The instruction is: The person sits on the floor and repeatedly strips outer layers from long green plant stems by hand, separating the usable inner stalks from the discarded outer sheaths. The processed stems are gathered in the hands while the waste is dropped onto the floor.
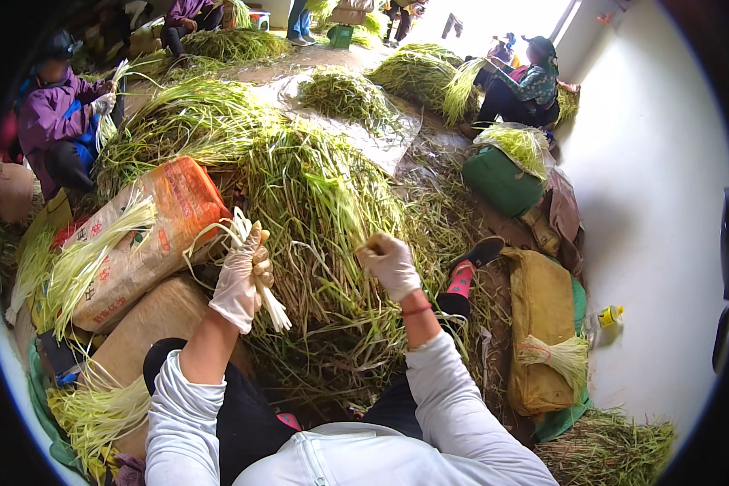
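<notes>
My left hand (238, 284), in a pale thin glove, grips a small bunch of whitish leafy stalks (273, 308). Their lower ends hang below the fist, and thin pale strands come out above it. To the right, my right hand (393, 267), gloved too, is held with its fingers curled over the heap. No stalk shows plainly in it, though the fingertips are partly hidden. Between and beyond both hands spreads a large heap of long green-yellow leafy stalks (316, 225), with a light green blur near its middle.
On my left, a printed woven sack (152, 243) carries a sorted pale bunch (106, 255). A tied bunch (553, 355) lies on a yellow-brown bundle (537, 304) at right, near a bottle (609, 316) by the white wall. Several people sit among further heaps (416, 76).
</notes>
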`<action>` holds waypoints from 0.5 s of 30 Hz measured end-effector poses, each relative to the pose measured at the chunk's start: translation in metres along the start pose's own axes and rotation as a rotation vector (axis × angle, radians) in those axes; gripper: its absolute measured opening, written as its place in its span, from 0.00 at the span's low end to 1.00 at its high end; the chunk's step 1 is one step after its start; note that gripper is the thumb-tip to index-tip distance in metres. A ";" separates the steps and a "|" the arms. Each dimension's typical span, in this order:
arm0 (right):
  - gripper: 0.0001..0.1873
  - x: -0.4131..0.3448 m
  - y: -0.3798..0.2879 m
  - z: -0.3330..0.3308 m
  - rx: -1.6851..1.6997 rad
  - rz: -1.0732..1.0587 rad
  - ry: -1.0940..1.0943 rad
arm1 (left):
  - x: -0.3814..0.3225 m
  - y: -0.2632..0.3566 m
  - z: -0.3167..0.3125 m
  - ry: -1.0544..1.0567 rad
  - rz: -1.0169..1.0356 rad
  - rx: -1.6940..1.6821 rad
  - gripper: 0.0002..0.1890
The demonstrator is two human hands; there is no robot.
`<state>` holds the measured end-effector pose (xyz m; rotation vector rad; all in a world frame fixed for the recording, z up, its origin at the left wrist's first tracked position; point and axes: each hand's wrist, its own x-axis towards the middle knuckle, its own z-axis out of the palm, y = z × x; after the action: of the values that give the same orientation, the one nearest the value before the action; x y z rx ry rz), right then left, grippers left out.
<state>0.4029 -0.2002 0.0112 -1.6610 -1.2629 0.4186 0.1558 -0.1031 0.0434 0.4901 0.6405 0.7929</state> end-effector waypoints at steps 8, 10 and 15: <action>0.12 -0.046 -0.042 -0.004 0.648 0.308 -0.197 | -0.004 -0.017 0.010 -0.032 -0.049 0.144 0.11; 0.14 -0.053 -0.042 0.001 0.667 0.311 -0.197 | -0.008 -0.022 0.015 0.003 -0.057 0.195 0.11; 0.15 -0.066 -0.043 0.011 0.604 0.127 -0.271 | -0.015 -0.032 0.022 -0.051 0.035 0.251 0.11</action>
<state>0.3448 -0.2529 0.0244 -1.1913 -1.0772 1.0211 0.1790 -0.1376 0.0445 0.7496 0.6890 0.7344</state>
